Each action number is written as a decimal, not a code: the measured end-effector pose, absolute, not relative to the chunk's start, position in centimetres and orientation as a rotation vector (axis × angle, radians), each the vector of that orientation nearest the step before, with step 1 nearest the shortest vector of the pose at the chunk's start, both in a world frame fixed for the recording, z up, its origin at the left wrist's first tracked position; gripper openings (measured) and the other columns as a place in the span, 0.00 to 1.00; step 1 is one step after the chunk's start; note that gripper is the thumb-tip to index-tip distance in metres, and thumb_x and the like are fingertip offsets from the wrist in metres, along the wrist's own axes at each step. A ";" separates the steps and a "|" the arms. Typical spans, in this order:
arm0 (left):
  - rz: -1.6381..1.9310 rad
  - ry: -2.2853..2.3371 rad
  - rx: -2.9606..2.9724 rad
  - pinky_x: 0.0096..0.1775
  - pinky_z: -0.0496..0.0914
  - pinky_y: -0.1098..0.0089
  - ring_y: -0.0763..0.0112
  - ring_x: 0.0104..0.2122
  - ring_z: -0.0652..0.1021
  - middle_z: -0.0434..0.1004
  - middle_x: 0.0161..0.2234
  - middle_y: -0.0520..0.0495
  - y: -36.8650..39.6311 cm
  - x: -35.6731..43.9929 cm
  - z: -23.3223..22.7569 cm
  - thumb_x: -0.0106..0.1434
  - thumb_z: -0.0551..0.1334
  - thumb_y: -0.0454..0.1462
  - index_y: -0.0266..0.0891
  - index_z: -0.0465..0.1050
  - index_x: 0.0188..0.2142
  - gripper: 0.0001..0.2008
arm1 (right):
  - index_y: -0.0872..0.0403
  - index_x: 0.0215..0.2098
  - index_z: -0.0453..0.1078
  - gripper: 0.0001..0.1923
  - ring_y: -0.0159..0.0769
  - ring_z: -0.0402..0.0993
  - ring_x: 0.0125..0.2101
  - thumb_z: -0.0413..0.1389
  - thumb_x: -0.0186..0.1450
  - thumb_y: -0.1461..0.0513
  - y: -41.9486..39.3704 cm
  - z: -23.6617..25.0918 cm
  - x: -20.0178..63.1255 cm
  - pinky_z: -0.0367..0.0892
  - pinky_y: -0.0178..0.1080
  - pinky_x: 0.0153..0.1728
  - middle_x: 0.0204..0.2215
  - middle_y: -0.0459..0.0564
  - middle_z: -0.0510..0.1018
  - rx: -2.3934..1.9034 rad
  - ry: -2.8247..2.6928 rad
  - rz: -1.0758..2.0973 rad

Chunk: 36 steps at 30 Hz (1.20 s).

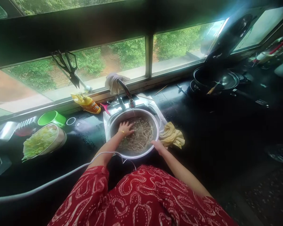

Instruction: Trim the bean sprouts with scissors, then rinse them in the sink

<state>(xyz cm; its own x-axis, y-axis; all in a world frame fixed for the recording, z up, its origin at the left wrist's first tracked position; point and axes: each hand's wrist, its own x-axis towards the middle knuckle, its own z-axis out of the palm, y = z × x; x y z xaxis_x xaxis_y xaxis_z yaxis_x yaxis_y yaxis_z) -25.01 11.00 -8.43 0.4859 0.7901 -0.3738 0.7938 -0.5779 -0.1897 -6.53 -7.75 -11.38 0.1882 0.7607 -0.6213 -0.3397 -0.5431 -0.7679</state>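
Note:
A round metal basin (155,125) sits in the small sink below the tap (125,89). It holds a pile of thin pale sprouts (141,135) in water. My left hand (125,128) lies flat on the sprouts with its fingers spread. My right hand (157,145) grips the basin's near right rim. A yellow cloth (171,135) lies crumpled just right of the basin, close to my right hand.
A bowl of chopped green vegetables (41,142) stands at the left, with a green cup (52,118) and a yellow bottle (86,103) behind. Scissors (69,69) hang at the window. A dark wok (214,80) sits on the stove at right. A white cable (61,177) crosses the dark counter.

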 end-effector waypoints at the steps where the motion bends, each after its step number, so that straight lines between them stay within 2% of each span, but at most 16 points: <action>1: -0.690 1.503 2.700 0.60 0.48 0.46 0.45 0.65 0.53 0.50 0.67 0.38 10.9 -25.1 -8.4 0.63 0.52 0.56 0.47 0.58 0.64 0.33 | 0.55 0.18 0.62 0.06 0.27 0.60 0.12 0.51 0.52 0.68 -7.6 -11.3 -6.5 0.57 0.29 0.12 0.09 0.41 0.64 -1.560 -0.417 1.525; 5: -0.723 1.407 2.762 0.55 0.60 0.53 0.48 0.59 0.63 0.62 0.60 0.35 10.7 -24.7 -7.0 0.61 0.57 0.51 0.41 0.70 0.56 0.27 | 0.56 0.19 0.64 0.05 0.28 0.61 0.12 0.51 0.52 0.68 -7.5 -11.2 -6.4 0.60 0.29 0.13 0.10 0.42 0.65 -1.583 -0.428 1.523; 8: -0.642 1.526 2.774 0.52 0.63 0.58 0.52 0.54 0.68 0.69 0.52 0.34 10.5 -23.4 -6.2 0.63 0.55 0.46 0.37 0.73 0.50 0.22 | 0.56 0.19 0.63 0.05 0.27 0.61 0.12 0.51 0.52 0.68 -7.6 -11.4 -6.4 0.58 0.29 0.13 0.09 0.41 0.64 -1.592 -0.439 1.516; 11: -0.463 1.297 2.842 0.57 0.60 0.61 0.56 0.58 0.65 0.64 0.58 0.35 9.8 -22.0 -6.8 0.64 0.54 0.47 0.36 0.66 0.58 0.26 | 0.56 0.19 0.63 0.06 0.27 0.60 0.12 0.50 0.52 0.67 -7.7 -11.7 -6.3 0.58 0.29 0.13 0.10 0.42 0.64 -1.588 -0.454 1.518; 14: -0.497 0.963 2.840 0.62 0.50 0.57 0.54 0.65 0.54 0.49 0.67 0.41 9.1 -21.3 -8.3 0.62 0.55 0.54 0.44 0.54 0.66 0.36 | 0.56 0.20 0.65 0.05 0.28 0.61 0.13 0.50 0.53 0.67 -7.7 -11.8 -6.2 0.58 0.30 0.14 0.11 0.42 0.66 -1.582 -0.459 1.522; 18: -0.595 1.420 2.681 0.61 0.46 0.46 0.45 0.66 0.50 0.43 0.69 0.40 8.8 -21.5 -9.6 0.64 0.50 0.56 0.47 0.51 0.67 0.36 | 0.57 0.22 0.66 0.03 0.27 0.61 0.14 0.51 0.52 0.66 -7.5 -11.9 -6.1 0.58 0.29 0.15 0.12 0.42 0.66 -1.583 -0.466 1.507; 22: -0.628 1.378 2.638 0.59 0.47 0.40 0.41 0.66 0.48 0.40 0.70 0.41 8.5 -21.9 -9.8 0.58 0.52 0.62 0.50 0.47 0.68 0.43 | 0.57 0.21 0.66 0.03 0.28 0.61 0.14 0.51 0.51 0.66 -7.4 -12.0 -6.2 0.59 0.30 0.15 0.11 0.42 0.66 -1.565 -0.478 1.528; 26: -0.653 1.575 2.545 0.59 0.50 0.41 0.39 0.65 0.52 0.42 0.69 0.36 8.3 -21.8 -9.6 0.58 0.51 0.63 0.47 0.47 0.68 0.44 | 0.57 0.22 0.66 0.03 0.28 0.62 0.13 0.51 0.51 0.66 -7.4 -11.8 -6.1 0.59 0.29 0.15 0.11 0.42 0.66 -1.544 -0.484 1.531; 31: -0.714 1.582 2.515 0.56 0.58 0.45 0.41 0.63 0.58 0.43 0.69 0.36 8.4 -22.2 -7.5 0.61 0.48 0.61 0.47 0.50 0.67 0.40 | 0.56 0.20 0.65 0.04 0.28 0.60 0.12 0.50 0.51 0.67 -7.6 -11.5 -6.0 0.58 0.30 0.13 0.11 0.42 0.65 -1.539 -0.486 1.521; 34: -0.733 1.579 2.522 0.53 0.63 0.49 0.44 0.58 0.66 0.52 0.66 0.37 8.0 -22.6 -5.6 0.65 0.45 0.58 0.47 0.58 0.64 0.33 | 0.56 0.19 0.65 0.05 0.28 0.60 0.13 0.50 0.51 0.67 -7.8 -11.5 -6.0 0.57 0.30 0.14 0.11 0.42 0.65 -1.536 -0.490 1.518; 36: -0.678 1.475 2.651 0.54 0.62 0.52 0.48 0.57 0.67 0.57 0.65 0.39 7.5 -22.3 -5.0 0.67 0.46 0.54 0.46 0.61 0.62 0.30 | 0.56 0.19 0.65 0.05 0.27 0.60 0.13 0.50 0.52 0.67 -7.9 -11.6 -5.9 0.57 0.29 0.14 0.11 0.42 0.65 -1.531 -0.493 1.516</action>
